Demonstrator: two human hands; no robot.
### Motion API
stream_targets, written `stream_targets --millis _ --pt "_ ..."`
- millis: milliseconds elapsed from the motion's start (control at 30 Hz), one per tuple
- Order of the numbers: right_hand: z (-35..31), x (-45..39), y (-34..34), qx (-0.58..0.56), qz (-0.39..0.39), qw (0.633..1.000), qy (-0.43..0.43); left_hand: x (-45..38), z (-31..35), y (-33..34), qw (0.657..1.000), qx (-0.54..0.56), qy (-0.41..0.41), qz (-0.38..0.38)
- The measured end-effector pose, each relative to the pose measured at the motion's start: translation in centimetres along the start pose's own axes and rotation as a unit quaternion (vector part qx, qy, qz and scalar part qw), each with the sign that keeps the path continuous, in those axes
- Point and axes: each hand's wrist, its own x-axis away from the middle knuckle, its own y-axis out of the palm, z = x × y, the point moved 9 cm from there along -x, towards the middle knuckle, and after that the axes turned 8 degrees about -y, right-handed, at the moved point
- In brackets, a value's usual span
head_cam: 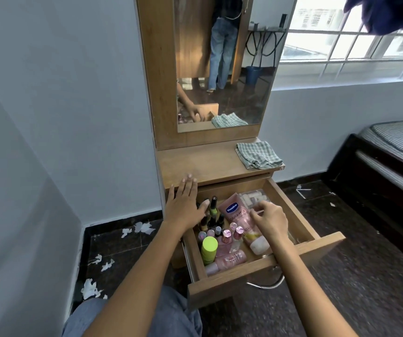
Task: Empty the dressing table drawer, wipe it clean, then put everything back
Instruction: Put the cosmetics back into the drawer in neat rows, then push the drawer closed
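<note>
The wooden drawer (256,280) of the dressing table (202,161) is pulled out and full of cosmetics. Inside are a pink Vaseline tube (233,207), a clear plastic box (251,197), several nail polish bottles (213,207), a green-capped bottle (209,248) and a pink bottle (230,260) lying flat. My left hand (184,203) rests flat on the drawer's left rim, its thumb beside a nail polish bottle. My right hand (272,221) is inside the drawer over the pink tubes, fingers curled; whether it grips anything is hidden. A folded checked cloth (258,154) lies on the tabletop's right end.
A tall mirror (232,57) stands at the back of the table. A dark-framed bed (390,152) is to the right. Torn white paper scraps (143,227) litter the dark floor on the left. A dark blue cloth (387,13) hangs at the upper right by the window.
</note>
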Motion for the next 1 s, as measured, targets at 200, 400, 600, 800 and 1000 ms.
stream_targets --millis 200,400,600,800,1000 --pt "-2.5 0.7 -2.8 -0.154 0.036 0.985 -0.070 4.6 1.7 -3.5 0.999 0.035 0.017 0.033" --pt "-4.0 6.8 -8.2 -0.432 -0.038 0.900 -0.044 18.6 8.0 -1.4 0.964 0.177 0.110 0.168" --pt "2.1 17.9 -9.3 -0.081 0.091 0.993 0.000 24.5 10.7 8.4 0.985 0.078 0.100 0.115" --pt "3.2 22.5 -1.2 -0.016 0.091 0.992 -0.088 23.4 7.8 10.4 0.994 0.063 0.019 0.092" --pt "1.3 21.3 2.9 0.022 -0.003 0.988 -0.152 22.2 7.4 11.1 0.996 0.033 -0.003 0.088"
